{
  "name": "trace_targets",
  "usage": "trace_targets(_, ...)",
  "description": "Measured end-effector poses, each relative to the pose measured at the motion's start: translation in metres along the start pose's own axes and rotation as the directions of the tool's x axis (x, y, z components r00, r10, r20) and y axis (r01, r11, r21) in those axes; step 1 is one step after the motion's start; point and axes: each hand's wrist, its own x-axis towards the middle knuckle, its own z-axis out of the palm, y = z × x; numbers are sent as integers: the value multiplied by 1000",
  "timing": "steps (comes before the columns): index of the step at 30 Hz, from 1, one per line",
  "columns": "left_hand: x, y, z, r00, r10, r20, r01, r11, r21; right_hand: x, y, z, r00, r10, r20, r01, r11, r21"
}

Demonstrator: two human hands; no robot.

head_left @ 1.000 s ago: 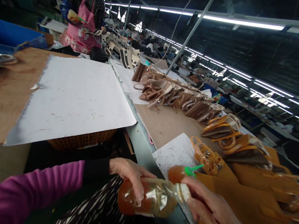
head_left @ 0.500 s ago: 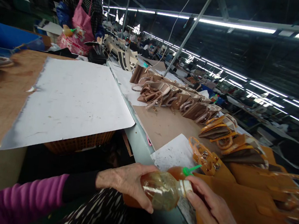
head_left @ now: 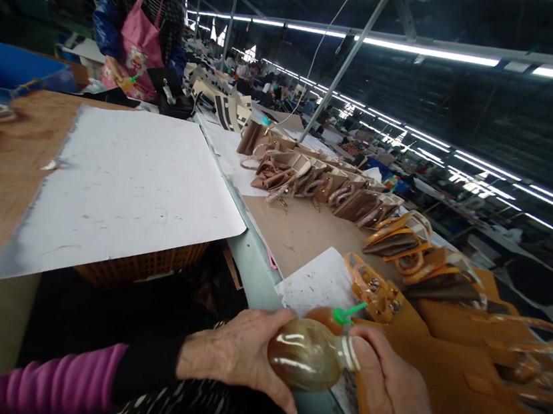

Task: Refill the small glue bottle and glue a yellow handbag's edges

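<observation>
My left hand (head_left: 244,347) wraps round the body of a clear plastic bottle (head_left: 306,355), which lies tilted on its side with its neck to the right. The bottle looks cloudy and yellowish-brown. At its neck, the white bottle cap (head_left: 352,352) is pinched between the thumb and fingers of my right hand (head_left: 392,389). Whether the cap is loose from the neck cannot be made out. Just behind stands or lies a second bottle (head_left: 326,317), orange-brown, with a green nozzle (head_left: 348,314); my hands and the first bottle hide part of it.
Orange handbag parts (head_left: 465,391) and brown handbags (head_left: 291,168) line the right-hand bench. On the left, a white sheet (head_left: 142,190) covers part of a wooden table, with an orange basket (head_left: 149,262) below. A co-worker in a pink apron (head_left: 143,43) stands beyond.
My right hand has shifted round the cap, its thumb now over it. The bottle has moved slightly right. The co-worker's hand and a green-tipped bottle have moved lower.
</observation>
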Motion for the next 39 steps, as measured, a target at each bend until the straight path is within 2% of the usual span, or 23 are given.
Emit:
trace_targets(2, -1, 2, 7, 994, -9, -105, 25, 987, 158, -2, -6, 4, 996, 23, -90, -27, 999, -41)
trace_targets(4, -2, 5, 10, 991, -27, -130, 53, 979, 198, -4, -11, 8, 985, 56, -161, -64, 997, -47)
trace_targets(8, -2, 12, 4, 993, -109, 43, 108, 994, 34, -8, -19, 11, 977, 37, -209, -30, 999, 38)
trace_targets(13, 1, 16, -11, 959, -121, 256, 169, 970, -175, -10, -19, 7, 975, -80, -206, 98, 992, 78)
trace_targets(17, 6, 7, -17, 895, -35, 444, 239, 880, -411, -8, -8, -1, 962, -252, -107, 258, 965, 43)
trace_targets(20, 12, -4, -20, 836, 12, 548, 301, 825, -478, -9, -1, -6, 930, -351, -114, 351, 936, -22)
trace_targets(24, 20, -12, -24, 753, 45, 657, 367, 800, -475, -11, -2, -6, 919, -371, -133, 371, 928, -20)
trace_targets(26, 20, -11, -25, 735, 13, 678, 406, 792, -456, -11, -6, -4, 929, -355, -107, 360, 932, 30)
trace_targets(28, 18, -7, -24, 765, -28, 644, 411, 790, -454, -9, -9, 0, 953, -283, -107, 291, 954, 65)
trace_targets(29, 15, -4, -23, 797, -55, 602, 395, 801, -450, -8, -9, 2, 967, -226, -116, 236, 969, 76)
trace_targets(31, 10, 1, -21, 882, -113, 458, 317, 862, -396, -5, -6, 7, 987, -102, -125, 112, 990, 83)
trace_targets(34, 3, 7, -15, 967, -147, 208, 176, 976, -129, -2, 1, 14, 997, 13, -76, -8, 998, 67)
trace_targets(36, 1, 8, -9, 988, -129, 81, 126, 991, 45, 2, 3, 19, 994, 87, -63, -84, 995, 53)
trace_targets(39, 0, 10, 4, 990, -120, -74, 134, 964, 228, 8, 2, 24, 979, 182, -92, -178, 983, 45)
